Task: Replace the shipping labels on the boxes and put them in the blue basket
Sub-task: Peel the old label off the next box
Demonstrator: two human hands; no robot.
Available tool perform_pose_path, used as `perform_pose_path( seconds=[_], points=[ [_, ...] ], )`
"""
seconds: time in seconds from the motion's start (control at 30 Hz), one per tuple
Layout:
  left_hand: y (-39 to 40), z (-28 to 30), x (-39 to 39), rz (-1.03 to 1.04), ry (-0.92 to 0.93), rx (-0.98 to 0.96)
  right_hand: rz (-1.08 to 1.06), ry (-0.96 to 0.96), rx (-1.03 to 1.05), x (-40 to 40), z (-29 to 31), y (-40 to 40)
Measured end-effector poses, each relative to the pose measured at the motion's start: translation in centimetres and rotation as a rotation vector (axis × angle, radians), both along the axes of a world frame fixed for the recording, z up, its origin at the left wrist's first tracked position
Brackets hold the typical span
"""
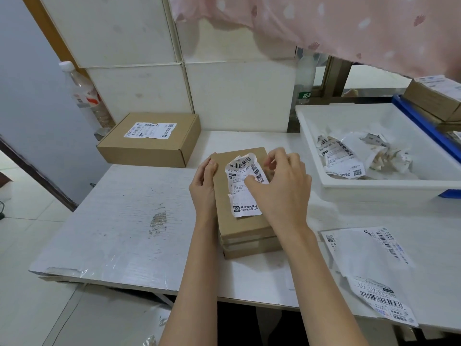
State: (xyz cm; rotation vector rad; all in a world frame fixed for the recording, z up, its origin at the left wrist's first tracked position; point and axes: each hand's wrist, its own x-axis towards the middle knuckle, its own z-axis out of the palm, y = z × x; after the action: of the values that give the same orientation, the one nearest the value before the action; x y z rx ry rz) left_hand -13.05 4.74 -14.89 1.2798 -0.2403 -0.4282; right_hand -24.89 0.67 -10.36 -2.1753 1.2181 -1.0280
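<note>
A small brown cardboard box (239,226) lies in the middle of the white table. On its top sits a white shipping label (243,186), its upper edge curled up off the cardboard. My left hand (205,186) grips the box's left side. My right hand (279,183) pinches the label near its right edge, thumb on the paper. A second brown box (149,143) with a label stuck on its lid rests at the back left. The blue basket (424,126) shows at the right edge, with labelled boxes (434,101) in it.
A white tray (314,141) at the right holds several crumpled peeled labels (349,156). Loose label sheets (374,265) lie at the table's near right. A plastic bottle (84,93) stands by the wall at back left. Pink cloth (324,23) hangs overhead.
</note>
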Motion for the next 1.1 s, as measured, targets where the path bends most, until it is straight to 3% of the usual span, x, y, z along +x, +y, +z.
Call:
perform_pose_path(
  seconds=[0.1,0.3,0.43,0.7,0.83,1.1],
  points=[
    [-0.03,0.06,0.00,0.001,0.000,-0.006,0.009,0.018,-0.002,-0.13,0.36,0.37],
    [-0.04,-0.08,0.11,0.003,0.000,-0.011,0.181,-0.200,0.049,-0.18,0.79,0.96],
    [-0.02,-0.05,0.12,0.007,-0.004,-0.012,0.143,-0.247,0.087,-0.31,0.84,0.82],
    [0.05,-0.12,0.21,-0.004,-0.003,-0.001,0.014,-0.096,0.048,-0.47,0.99,1.01],
    [-0.01,-0.02,0.18,0.000,-0.014,-0.003,0.059,-0.028,0.027,-0.33,0.84,0.79],
    [-0.02,0.02,0.08,-0.001,0.002,-0.004,0.221,-0.258,0.159,-0.40,0.68,0.59]
  ],
)
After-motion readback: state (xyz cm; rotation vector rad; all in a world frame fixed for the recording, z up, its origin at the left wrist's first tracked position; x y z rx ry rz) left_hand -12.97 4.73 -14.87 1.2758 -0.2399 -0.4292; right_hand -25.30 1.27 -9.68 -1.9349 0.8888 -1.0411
